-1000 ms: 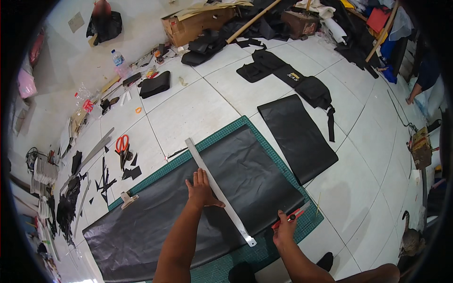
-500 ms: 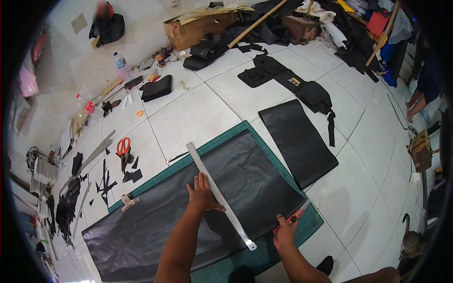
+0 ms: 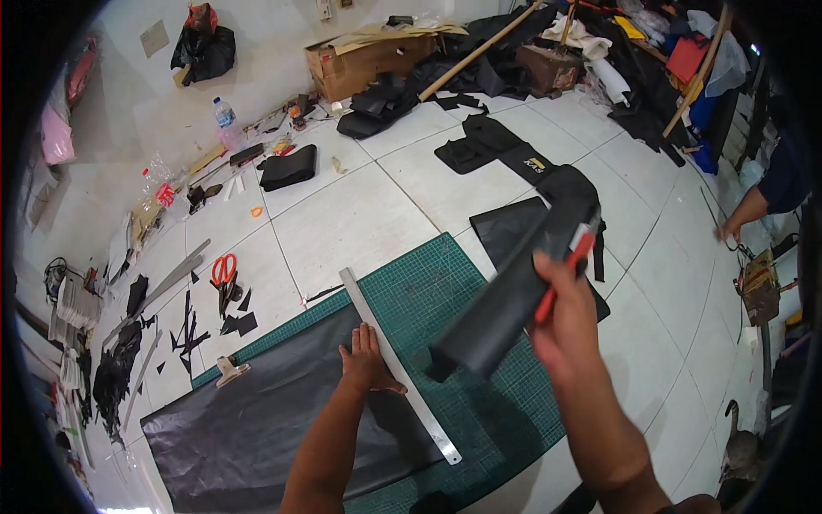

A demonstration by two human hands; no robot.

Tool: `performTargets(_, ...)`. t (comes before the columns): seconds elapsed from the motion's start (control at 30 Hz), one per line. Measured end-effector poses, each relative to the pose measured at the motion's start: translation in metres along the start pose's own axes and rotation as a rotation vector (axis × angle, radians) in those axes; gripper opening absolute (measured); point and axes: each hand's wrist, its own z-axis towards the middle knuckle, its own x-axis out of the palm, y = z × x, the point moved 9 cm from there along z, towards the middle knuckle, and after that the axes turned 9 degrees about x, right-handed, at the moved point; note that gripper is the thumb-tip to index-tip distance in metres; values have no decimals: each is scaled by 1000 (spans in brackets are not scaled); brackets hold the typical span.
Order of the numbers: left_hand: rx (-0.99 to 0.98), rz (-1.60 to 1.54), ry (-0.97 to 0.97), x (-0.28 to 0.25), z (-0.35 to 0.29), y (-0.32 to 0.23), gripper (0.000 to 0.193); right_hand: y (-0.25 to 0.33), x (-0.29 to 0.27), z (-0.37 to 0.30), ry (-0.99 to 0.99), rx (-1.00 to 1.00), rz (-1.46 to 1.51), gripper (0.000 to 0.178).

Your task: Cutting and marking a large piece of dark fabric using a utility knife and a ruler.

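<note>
My left hand lies flat with its fingers spread, pressing on a metal ruler and the black sheet beside it. The ruler runs along the sheet's right edge, across the green cutting mat. My right hand is raised over the mat's right side, closed on a red utility knife and a separate black sheet piece. That piece hangs curled and slightly blurred, hiding part of another black sheet on the floor. A metal clip grips the large sheet's far edge.
Orange-handled scissors and black offcuts lie left of the mat. A black belt-like item and a black roll rest farther off. A cardboard box stands by the wall. Another person's arm shows at right.
My right hand has risen from the mat's near right corner, lifting the right-hand piece of black sheet away from the ruler and baring the mat. My left hand stays put.
</note>
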Motion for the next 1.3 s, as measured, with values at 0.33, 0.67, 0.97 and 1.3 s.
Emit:
performTargets(0.33,20,-21,-46,-9,-2,-7,163,118,49,96,-17,-213,48,31)
performTargets(0.67,14,1,-18,-8,-4,-7,165,64,-285,82,-329,-272,14,32)
performTargets(0.97,-12,-9,30,-9,-7,-5,163,-17,-389,75,-750,-206,-242,30)
performTargets(1.3,5,-44,5,-13,-5,-12,160,29,-371,20,-799,-227,-1058,33)
